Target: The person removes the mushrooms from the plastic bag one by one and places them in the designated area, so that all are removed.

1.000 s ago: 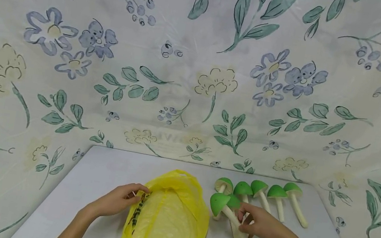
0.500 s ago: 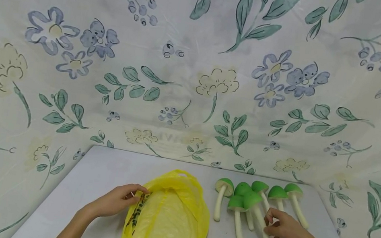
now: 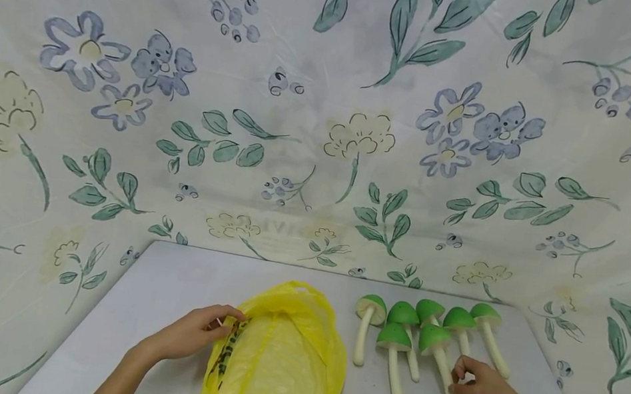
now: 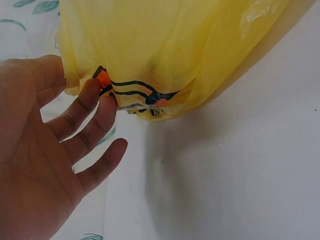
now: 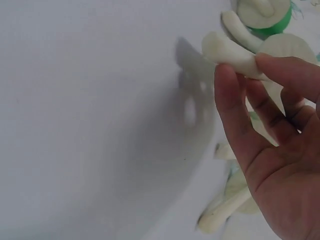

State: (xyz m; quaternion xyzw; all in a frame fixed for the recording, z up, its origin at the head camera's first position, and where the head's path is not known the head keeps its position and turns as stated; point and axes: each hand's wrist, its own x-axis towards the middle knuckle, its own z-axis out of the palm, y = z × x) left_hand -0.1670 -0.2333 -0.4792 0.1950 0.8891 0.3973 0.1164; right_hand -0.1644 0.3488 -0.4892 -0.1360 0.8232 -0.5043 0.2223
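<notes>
In the head view, my left hand [image 3: 196, 332] pinches the left rim of a yellow plastic bag [image 3: 335, 368], which stands with its mouth spread wide. The left wrist view shows dark and orange print on the bag [image 4: 160, 45] near those fingertips. My right hand [image 3: 488, 393] pinches a toy mushroom [image 3: 443, 366] with a green cap by the lower part of its white stem, cap pointing away. In the right wrist view, thumb and index finger grip the stem [image 5: 227, 52] near its end, with a shadow on the table beside it. Another mushroom [image 3: 394, 363] lies just left of it.
Several more green-capped mushrooms lie behind in a loose row, from one at the left [image 3: 362, 338] to one at the far right [image 3: 495, 343]. They rest on a white table [image 3: 178, 272], with a flower-print cloth [image 3: 294, 174] hanging behind and at the sides.
My right hand has moved right with the mushroom, from beside the bag to right of the front mushroom, which it no longer covers. The left hand and bag have stayed put.
</notes>
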